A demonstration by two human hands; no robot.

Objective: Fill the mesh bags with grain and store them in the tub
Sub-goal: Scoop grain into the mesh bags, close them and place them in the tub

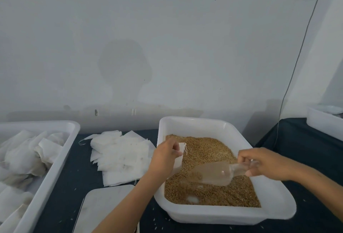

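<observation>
Both your hands work over the tub of grain (204,151). Your left hand (164,155) pinches a small mesh bag (178,160) by its top edge, so the bag hangs upright below your fingers (174,146). Your right hand (267,164) grips the handle of a clear scoop (213,174), which lies tilted, its mouth pointing left and down into the grain.

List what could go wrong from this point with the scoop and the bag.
1. The left hand pinches the mesh bag by its top, so the mouth may be too narrow and grain could miss it.
2. The clear scoop in the right hand lies low over the grain; lifting it tilted could spill.
3. Loose grains already lie on the dark tabletop, so more may scatter outside the grain tub.
</observation>
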